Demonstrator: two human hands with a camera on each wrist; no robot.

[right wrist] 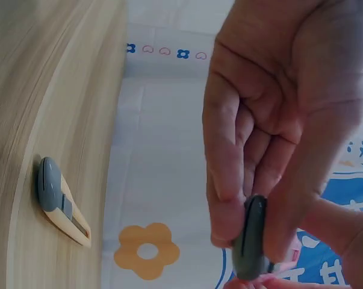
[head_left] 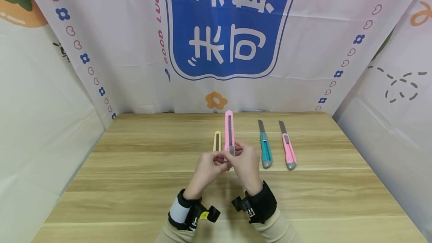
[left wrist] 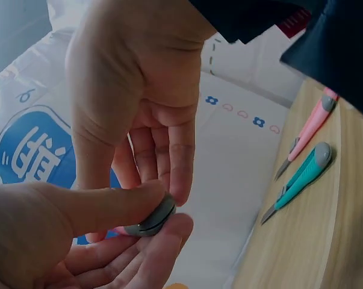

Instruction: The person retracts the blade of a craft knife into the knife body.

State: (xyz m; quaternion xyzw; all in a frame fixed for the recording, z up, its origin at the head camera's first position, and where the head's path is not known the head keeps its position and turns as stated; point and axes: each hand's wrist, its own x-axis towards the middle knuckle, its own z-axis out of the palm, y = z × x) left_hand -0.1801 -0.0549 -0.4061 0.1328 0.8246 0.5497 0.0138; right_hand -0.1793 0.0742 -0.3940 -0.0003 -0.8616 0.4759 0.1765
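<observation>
A pink utility knife (head_left: 229, 128) stands upright between both hands, its slot facing me and no blade showing past its tip. My left hand (head_left: 206, 168) pinches the grey end cap (right wrist: 250, 241) between thumb and finger. Higher on the lower body, beside the slider, my right hand (head_left: 248, 164) grips the knife, thumb in front and fingers behind. In the left wrist view the right hand (left wrist: 133, 90) comes down from the top, partly hiding the knife. A yellow utility knife (right wrist: 67, 205) lies left of the hands, its lower end hidden in the head view.
Right of the hands lie a teal utility knife (head_left: 266, 149) and another pink utility knife (head_left: 288, 149), both with blades extended away from me. The wooden table (head_left: 135, 183) ends at a printed curtain (head_left: 135, 48) behind.
</observation>
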